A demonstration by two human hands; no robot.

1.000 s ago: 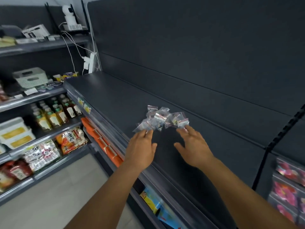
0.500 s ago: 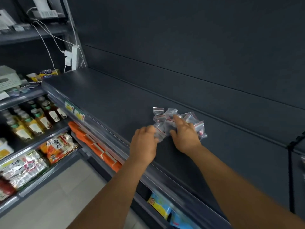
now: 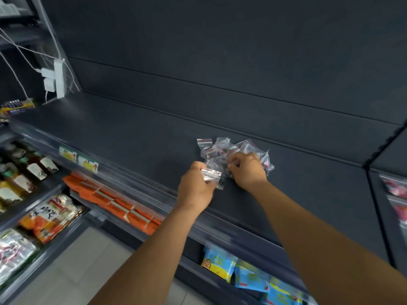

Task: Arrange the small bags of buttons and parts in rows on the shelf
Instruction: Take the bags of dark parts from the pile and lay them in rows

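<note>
Lying heaped on the dark shelf point(image 3: 132, 133), clear red-striped small bags point(image 3: 222, 148) are being pinched: one bag point(image 3: 212, 176) by the left hand point(image 3: 195, 188), the pile by the right hand point(image 3: 247, 170).

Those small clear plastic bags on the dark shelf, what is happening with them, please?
A person is sorting a heap of small clear plastic bags with red zip strips on the dark grey shelf. The left hand pinches one bag at the heap's near-left edge. The right hand rests in the heap, fingers curled around other bags. No row is laid out yet; all bags sit in one loose cluster.
</note>
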